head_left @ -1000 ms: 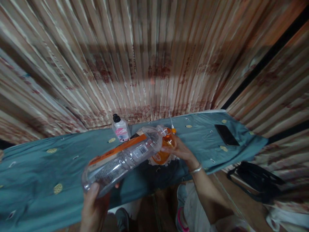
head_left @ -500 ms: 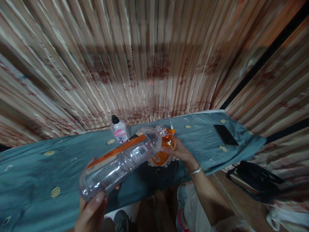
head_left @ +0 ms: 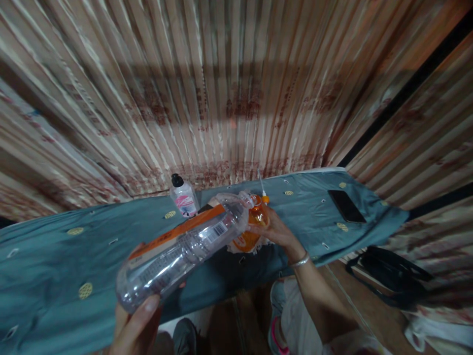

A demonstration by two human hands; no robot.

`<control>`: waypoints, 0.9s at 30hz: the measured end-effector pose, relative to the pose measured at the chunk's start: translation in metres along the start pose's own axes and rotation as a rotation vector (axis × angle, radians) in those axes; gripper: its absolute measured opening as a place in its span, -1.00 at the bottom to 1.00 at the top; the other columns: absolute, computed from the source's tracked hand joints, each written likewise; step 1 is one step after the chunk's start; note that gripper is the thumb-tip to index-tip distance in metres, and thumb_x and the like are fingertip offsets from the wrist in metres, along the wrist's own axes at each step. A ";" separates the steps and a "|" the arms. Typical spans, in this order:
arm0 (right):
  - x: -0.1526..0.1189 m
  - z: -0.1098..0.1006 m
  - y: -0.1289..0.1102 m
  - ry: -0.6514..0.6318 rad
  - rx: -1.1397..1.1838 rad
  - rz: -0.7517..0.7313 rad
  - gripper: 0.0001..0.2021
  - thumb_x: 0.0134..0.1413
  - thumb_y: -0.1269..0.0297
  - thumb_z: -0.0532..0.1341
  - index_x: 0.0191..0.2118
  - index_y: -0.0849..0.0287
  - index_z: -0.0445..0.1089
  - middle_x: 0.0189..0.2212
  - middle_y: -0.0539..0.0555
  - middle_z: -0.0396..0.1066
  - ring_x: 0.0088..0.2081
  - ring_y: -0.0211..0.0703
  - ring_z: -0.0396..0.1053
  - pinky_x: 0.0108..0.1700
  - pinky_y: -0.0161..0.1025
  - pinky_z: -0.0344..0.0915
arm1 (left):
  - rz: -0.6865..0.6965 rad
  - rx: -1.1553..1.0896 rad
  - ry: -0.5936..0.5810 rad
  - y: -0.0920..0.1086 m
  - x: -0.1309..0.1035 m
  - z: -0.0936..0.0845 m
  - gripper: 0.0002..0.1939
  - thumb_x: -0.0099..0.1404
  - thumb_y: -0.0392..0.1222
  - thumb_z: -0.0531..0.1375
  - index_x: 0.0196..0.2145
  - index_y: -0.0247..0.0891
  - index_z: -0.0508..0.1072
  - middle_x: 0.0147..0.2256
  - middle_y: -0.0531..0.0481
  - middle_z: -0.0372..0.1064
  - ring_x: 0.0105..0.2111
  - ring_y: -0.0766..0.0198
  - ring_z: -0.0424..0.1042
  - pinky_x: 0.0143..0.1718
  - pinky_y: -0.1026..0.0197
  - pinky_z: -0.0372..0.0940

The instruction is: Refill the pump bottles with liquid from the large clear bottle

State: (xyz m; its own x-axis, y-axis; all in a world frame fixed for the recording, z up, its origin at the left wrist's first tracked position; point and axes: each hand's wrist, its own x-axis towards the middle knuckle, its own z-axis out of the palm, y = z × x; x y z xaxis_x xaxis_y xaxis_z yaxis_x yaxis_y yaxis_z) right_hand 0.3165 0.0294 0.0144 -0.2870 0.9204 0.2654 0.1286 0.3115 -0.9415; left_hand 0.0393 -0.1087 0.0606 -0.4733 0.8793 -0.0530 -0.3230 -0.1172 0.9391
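My left hand [head_left: 138, 320] is wrapped round the base of a large clear plastic bottle [head_left: 192, 241] with an orange and white label. The bottle is tilted, its neck pointing up and right, its mouth at the opening of an orange translucent bottle [head_left: 256, 219]. My right hand [head_left: 275, 228], with a bracelet at the wrist, grips that orange bottle from the right. Just behind it lies an orange pump top with a thin white tube [head_left: 263, 192]. Whether liquid passes between the bottles I cannot tell.
A clear bottle with black cap and pink label [head_left: 185, 198] stands at the back of the teal cloth-covered table [head_left: 48, 266]. A black phone [head_left: 346, 206] lies to the right. Behind hangs a patterned curtain [head_left: 236, 98]. A dark bag [head_left: 388, 276] rests below on the right.
My left hand and the base of the clear bottle have shifted slightly left. Both hands keep their grips, and the bottle mouths stay together.
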 end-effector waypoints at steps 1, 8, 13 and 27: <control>0.000 0.000 0.000 -0.003 0.005 0.004 -0.27 -0.04 -0.16 0.51 0.21 0.02 0.42 0.13 0.15 0.52 0.18 0.17 0.47 0.31 0.10 0.34 | 0.000 0.003 0.003 0.000 0.000 0.000 -0.30 -0.10 0.01 0.56 0.04 -0.07 0.57 0.02 -0.13 0.56 0.00 -0.11 0.55 -0.25 0.14 0.59; 0.000 0.000 -0.002 -0.005 0.003 -0.003 -0.28 -0.04 -0.19 0.50 0.17 0.05 0.44 0.13 0.17 0.51 0.18 0.19 0.47 0.31 0.12 0.35 | 0.035 0.031 -0.003 0.000 -0.001 0.001 -0.24 -0.10 0.03 0.54 0.09 -0.09 0.55 0.08 -0.16 0.51 -0.02 -0.10 0.54 -0.28 0.13 0.61; 0.001 0.000 -0.004 0.005 -0.021 -0.013 -0.30 -0.04 -0.20 0.50 0.16 0.04 0.44 0.12 0.16 0.53 0.17 0.19 0.48 0.31 0.12 0.34 | 0.027 0.066 0.011 0.003 -0.005 0.004 -0.24 -0.08 0.05 0.53 0.10 -0.10 0.54 0.11 -0.17 0.50 0.04 -0.16 0.51 -0.25 0.12 0.61; 0.000 0.002 -0.004 -0.014 0.029 -0.005 -0.33 -0.02 -0.17 0.50 0.16 -0.01 0.43 0.11 0.12 0.54 0.16 0.13 0.50 0.29 0.06 0.37 | 0.062 0.076 0.024 0.004 0.001 0.001 -0.18 -0.20 0.04 0.56 0.07 -0.12 0.55 0.04 -0.18 0.53 -0.08 -0.16 0.54 -0.30 0.05 0.58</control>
State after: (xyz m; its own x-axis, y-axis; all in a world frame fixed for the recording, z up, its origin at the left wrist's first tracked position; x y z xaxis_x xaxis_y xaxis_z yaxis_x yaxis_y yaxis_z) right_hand 0.3145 0.0277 0.0176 -0.3008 0.9155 0.2670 0.1001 0.3088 -0.9458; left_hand 0.0385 -0.1073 0.0644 -0.5099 0.8602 -0.0012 -0.2301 -0.1351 0.9637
